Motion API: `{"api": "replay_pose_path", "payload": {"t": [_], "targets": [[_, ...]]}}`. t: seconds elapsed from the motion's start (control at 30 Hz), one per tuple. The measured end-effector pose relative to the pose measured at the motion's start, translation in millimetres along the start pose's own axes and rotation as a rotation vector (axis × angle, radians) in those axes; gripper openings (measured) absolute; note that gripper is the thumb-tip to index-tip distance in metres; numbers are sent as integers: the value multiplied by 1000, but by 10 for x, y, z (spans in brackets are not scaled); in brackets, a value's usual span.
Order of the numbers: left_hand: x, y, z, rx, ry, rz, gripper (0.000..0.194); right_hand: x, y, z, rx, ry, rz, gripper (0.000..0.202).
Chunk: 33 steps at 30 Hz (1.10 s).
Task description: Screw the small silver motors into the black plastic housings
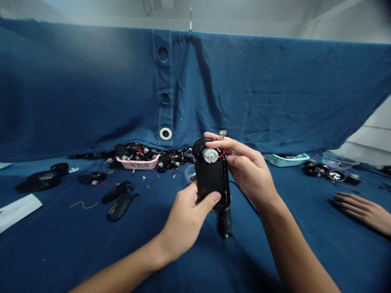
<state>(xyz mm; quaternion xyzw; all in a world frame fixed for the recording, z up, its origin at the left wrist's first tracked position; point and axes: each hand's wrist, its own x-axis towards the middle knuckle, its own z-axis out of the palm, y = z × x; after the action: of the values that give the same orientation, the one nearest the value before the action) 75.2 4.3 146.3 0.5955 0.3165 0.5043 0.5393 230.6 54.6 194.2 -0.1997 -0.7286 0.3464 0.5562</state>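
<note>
My left hand (186,217) grips the lower end of a black plastic casing (212,183), its thumb across the front. The casing is held upright, with a round white motor (211,155) and red wires showing near its rounded top. My right hand (252,169) is closed about the casing's upper right edge, fingers reaching over beside the motor and wires. A small metal plate (223,132) sticks up by those fingers; what carries it is hidden. Behind and below the casing lies a black electric screwdriver (226,224), its thin bit towards me.
A pink basket (139,164) of wired parts and a light-blue basket (286,160) stand at the back. Black shells (122,205) and white paper (20,211) lie left. Another person's hand (363,209) rests at right, near round black parts (336,175). A blue cloth (259,89) hangs behind.
</note>
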Motion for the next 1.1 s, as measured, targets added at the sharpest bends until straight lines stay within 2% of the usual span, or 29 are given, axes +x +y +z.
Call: {"api": "replay_pose_path", "payload": {"t": [0.47, 0.83, 0.9, 0.97, 1.07, 1.1], "targets": [[-39, 28, -16, 66, 23, -9, 28, 28, 81, -3, -2, 8, 28, 37], [-40, 42, -11, 45, 41, -12, 29, 40, 120, 23, 2, 16, 112, 31], [2, 4, -28, 44, 47, -11, 28, 61, 154, 28, 48, 22, 186, 31], [88, -76, -68, 46, 60, -9, 28, 92, 248, 18, 152, 68, 336, 33], [274, -270, -169, 44, 105, -27, 29, 132, 527, -25, 321, 149, 581, 37], [338, -346, -207, 45, 115, -48, 30, 137, 646, -39, 337, 135, 640, 37]]}}
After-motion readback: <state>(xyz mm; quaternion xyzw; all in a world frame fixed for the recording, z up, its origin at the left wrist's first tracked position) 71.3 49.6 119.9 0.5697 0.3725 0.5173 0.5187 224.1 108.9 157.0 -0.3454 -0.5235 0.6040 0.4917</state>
